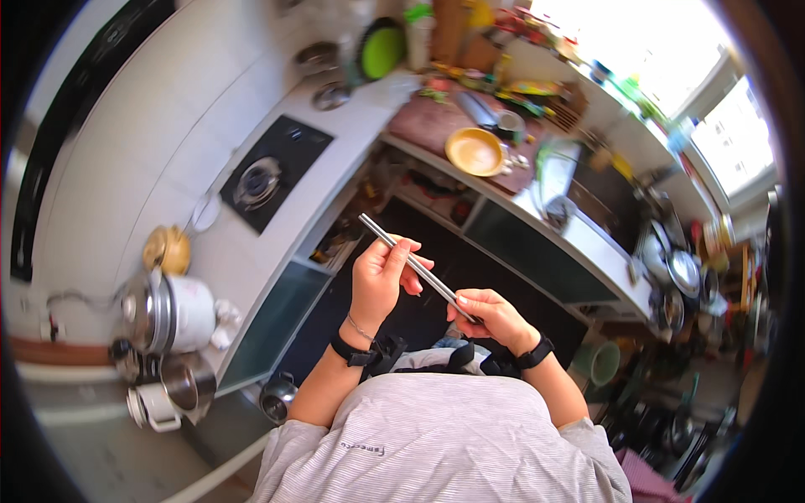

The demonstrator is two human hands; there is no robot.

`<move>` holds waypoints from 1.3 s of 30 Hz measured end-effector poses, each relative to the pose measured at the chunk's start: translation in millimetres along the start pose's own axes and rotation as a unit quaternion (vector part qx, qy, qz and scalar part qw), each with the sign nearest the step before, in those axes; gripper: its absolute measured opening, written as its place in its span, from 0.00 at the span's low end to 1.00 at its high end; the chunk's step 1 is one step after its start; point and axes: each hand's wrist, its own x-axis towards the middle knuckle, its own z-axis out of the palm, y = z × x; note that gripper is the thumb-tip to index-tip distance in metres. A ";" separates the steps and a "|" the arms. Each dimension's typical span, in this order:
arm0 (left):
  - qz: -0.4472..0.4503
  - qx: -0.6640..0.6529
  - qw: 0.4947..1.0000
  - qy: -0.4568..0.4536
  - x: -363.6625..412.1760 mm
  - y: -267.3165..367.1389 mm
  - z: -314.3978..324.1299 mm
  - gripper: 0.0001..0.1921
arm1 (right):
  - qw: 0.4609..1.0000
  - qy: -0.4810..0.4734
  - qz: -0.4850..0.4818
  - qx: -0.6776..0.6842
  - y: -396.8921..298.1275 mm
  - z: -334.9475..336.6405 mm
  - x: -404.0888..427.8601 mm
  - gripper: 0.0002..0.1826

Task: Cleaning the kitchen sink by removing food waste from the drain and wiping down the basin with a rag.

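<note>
A pair of slim metal chopsticks (434,280) slants across in front of my body, its upper end pointing up and left. My left hand (380,271) grips the sticks near that upper end, between thumb and fingers. At the lower end my right hand (494,313) pinches them, and its fingers cover the tips there. Both hands are in mid-air above the dark floor (434,245), apart from the counters. A black band circles each wrist.
A gas hob (277,173) is set in the left counter, with a white electric cooker (188,314) nearer me. Ahead, a yellow bowl (476,152) stands on the cluttered reddish-brown worktop (418,122). Pans and lids (683,273) crowd the right. A green bin (596,363) stands at lower right.
</note>
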 end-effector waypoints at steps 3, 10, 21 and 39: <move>-0.026 0.002 0.999 -0.048 30.1 -11.9 76.1 0.13 | 0.999 0.046 -0.025 0.005 -5.0 -58.6 -40.4 0.19; -0.120 0.031 0.976 -0.177 92.1 -45.4 226.9 0.16 | 0.973 0.176 -0.114 0.097 6.8 -151.0 -118.2 0.17; -0.238 -0.010 0.916 -0.323 201.7 -128.8 433.0 0.20 | 0.840 0.528 -0.126 -0.002 1.1 -251.8 -198.9 0.16; -0.600 -0.264 0.728 -0.201 295.6 -335.1 599.4 0.13 | 0.850 0.505 0.100 -0.107 -48.8 -494.5 -221.4 0.17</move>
